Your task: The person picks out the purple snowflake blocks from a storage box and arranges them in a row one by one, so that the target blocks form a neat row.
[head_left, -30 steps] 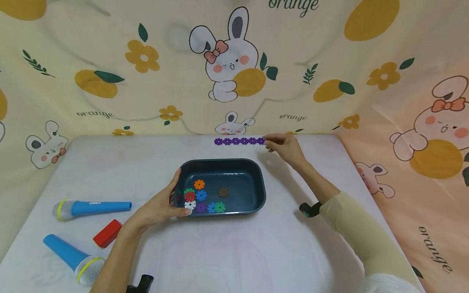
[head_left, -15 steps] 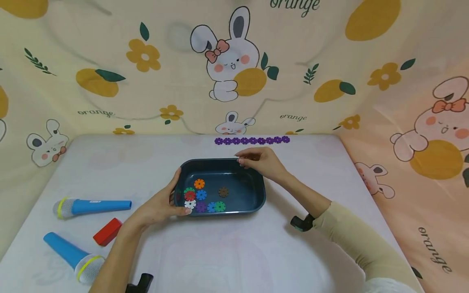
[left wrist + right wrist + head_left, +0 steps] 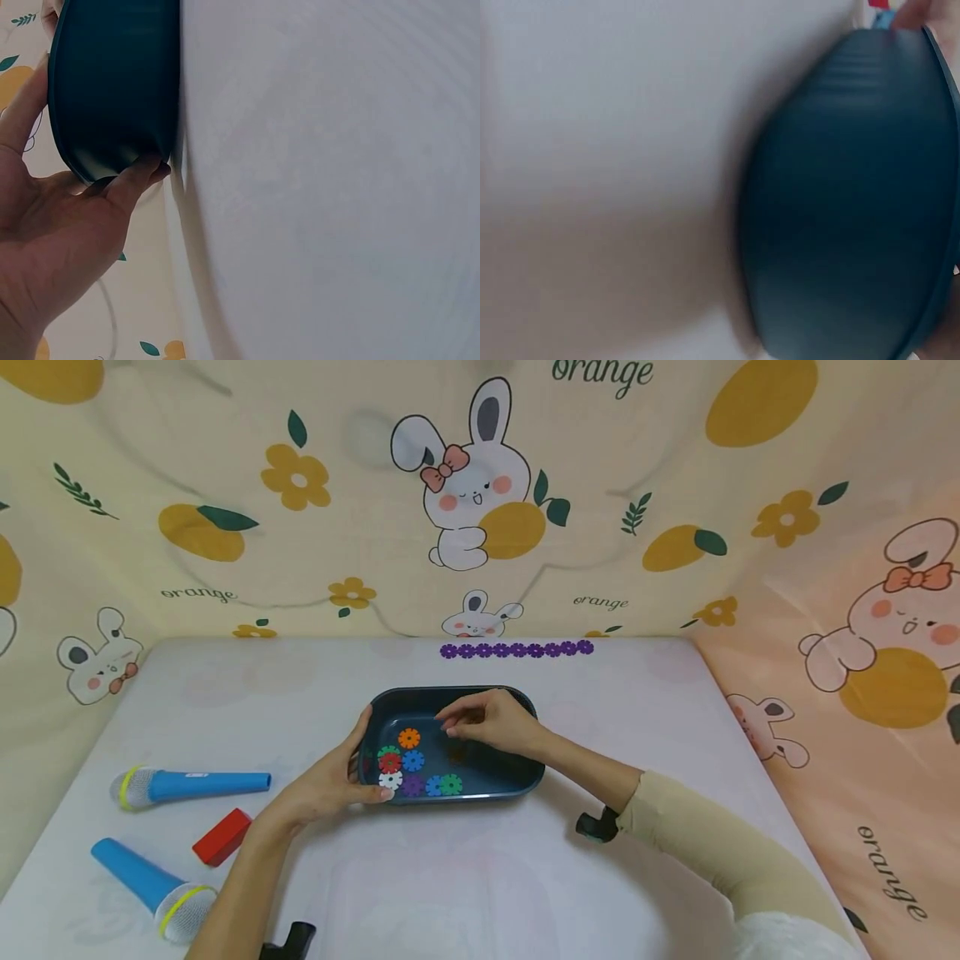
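Observation:
My left hand (image 3: 326, 781) grips the left end of a dark blue tray (image 3: 491, 797), thumb at the near rim and fingers round the outer wall. The left wrist view shows that same hand against the tray's end wall. Toothed plastic discs lie inside, among them an orange disc (image 3: 408, 738), a blue disc (image 3: 413, 761), a red disc (image 3: 390, 763) and a white disc (image 3: 390, 780). My right hand (image 3: 495, 722) hovers over the tray's middle with loosely bent fingers, nothing visible between them. Below it, a brown disc (image 3: 459, 752) is mostly hidden.
Along the table's far edge runs a row of purple discs (image 3: 517, 650). To the left lie a blue toy microphone (image 3: 210, 785), a second microphone (image 3: 138, 872) and a red block (image 3: 222, 837). A patterned cloth (image 3: 337, 543) hangs behind the table.
My right hand has left a purple disc at the row's right end and come back toward me, over the tray. My left hand keeps its grip.

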Tool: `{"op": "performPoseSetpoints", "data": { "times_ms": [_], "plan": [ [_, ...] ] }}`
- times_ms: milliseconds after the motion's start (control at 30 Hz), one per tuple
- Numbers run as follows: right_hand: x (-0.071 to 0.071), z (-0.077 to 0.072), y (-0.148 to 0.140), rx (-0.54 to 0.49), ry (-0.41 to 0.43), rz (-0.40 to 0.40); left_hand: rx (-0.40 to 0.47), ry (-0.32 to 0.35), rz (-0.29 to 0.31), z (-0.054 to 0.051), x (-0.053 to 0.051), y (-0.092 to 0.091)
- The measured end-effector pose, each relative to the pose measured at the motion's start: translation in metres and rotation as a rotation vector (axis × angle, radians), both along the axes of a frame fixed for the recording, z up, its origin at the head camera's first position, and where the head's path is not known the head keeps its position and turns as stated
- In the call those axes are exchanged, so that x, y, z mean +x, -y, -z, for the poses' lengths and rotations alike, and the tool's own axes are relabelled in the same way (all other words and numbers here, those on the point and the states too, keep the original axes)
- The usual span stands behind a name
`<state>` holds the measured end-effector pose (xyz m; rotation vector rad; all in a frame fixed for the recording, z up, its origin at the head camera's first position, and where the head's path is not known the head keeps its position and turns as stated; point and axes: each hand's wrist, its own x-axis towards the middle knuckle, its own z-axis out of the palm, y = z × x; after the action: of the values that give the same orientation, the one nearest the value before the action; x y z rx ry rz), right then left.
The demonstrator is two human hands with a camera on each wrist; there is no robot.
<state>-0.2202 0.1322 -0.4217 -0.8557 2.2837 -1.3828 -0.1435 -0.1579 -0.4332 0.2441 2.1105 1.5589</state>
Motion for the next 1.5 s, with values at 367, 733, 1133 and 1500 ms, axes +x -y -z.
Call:
{"op": "performPoseSetpoints", "data": {
  "times_ms": [367,733,1133,1500],
  "plan": [
    [0.009,0.012,0.031,0.085,-0.008,-0.156,0.017,0.002,0.006,0.0,0.0,0.001],
    [0.017,0.026,0.044,0.188,-0.043,-0.224,0.028,0.002,0.012,0.0,-0.001,0.001],
    [0.025,0.03,0.056,0.317,-0.233,-0.247,0.005,-0.01,0.007,0.003,-0.001,0.001],
    [0.022,0.027,0.052,0.208,-0.082,-0.231,-0.006,0.005,-0.004,0.005,-0.001,0.0]
  ]
}}
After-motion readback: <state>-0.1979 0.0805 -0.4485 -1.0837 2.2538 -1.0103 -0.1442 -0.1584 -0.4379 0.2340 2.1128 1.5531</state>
